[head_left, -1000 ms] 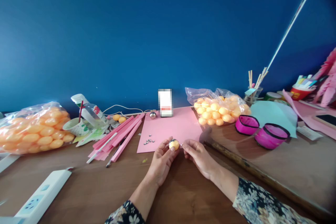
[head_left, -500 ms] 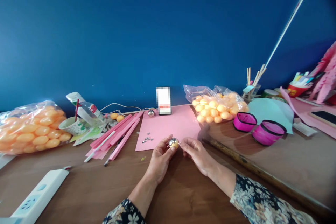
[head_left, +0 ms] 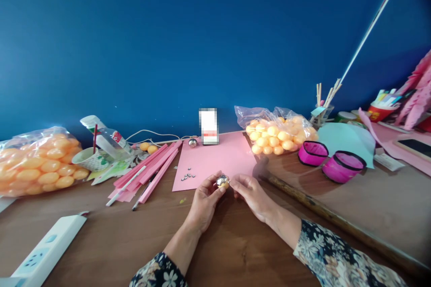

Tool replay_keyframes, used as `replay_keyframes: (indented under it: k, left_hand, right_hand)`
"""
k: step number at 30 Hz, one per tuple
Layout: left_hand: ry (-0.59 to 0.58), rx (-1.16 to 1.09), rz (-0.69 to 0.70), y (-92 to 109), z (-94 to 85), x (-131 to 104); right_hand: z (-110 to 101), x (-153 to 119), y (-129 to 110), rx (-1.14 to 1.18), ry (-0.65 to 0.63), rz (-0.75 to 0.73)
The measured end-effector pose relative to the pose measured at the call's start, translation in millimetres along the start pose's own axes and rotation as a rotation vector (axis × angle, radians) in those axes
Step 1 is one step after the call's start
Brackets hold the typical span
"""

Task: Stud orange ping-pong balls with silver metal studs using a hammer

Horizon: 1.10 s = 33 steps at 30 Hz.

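- Your left hand point(head_left: 204, 199) grasped the silver-and-yellow ball point(head_left: 222, 181), fingers partly hiding it, near the pink sheet point(head_left: 222, 157)'s front edge.
- Your right hand point(head_left: 253, 198) was just beside it; whether its fingers gripped anything couldn't be told.
- The view cut off the leftmost bag point(head_left: 43, 161).

The ball point(head_left: 222, 182) gleamed mirror-silver on top and showed orange-yellow underneath, while the sleeves point(head_left: 336, 251) were black, patterned with cream and grey-blue flowers. Plain pink coloured both the flat sheet point(head_left: 222, 157) and the narrow strips point(head_left: 155, 160) — lying against a brown tabletop point(head_left: 117, 242) and a deep blue wall point(head_left: 202, 45). The bagged pieces on the left point(head_left: 49, 166) and those on the right point(head_left: 269, 138) were orange-yellow, the two bands point(head_left: 343, 168) magenta edged in black, the paper behind them point(head_left: 346, 141) pale aqua, the power strip point(head_left: 63, 226) white with light-blue panels, and the pen pot point(head_left: 380, 113) mostly red.
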<state>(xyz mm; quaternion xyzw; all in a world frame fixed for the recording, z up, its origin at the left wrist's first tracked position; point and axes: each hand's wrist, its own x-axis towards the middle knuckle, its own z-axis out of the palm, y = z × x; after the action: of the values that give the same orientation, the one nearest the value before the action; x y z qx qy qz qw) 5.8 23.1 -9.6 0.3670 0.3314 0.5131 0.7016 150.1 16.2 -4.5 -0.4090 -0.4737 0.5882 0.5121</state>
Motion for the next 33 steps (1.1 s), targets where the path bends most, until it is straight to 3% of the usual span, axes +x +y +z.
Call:
replay_keyframes:
  k: [33]
  left_hand:
    - [0.023,0.105,0.025,0.4,-0.9,-0.3]
  right_hand:
    - [0.6,-0.5,-1.3,0.053,0.023,0.029]
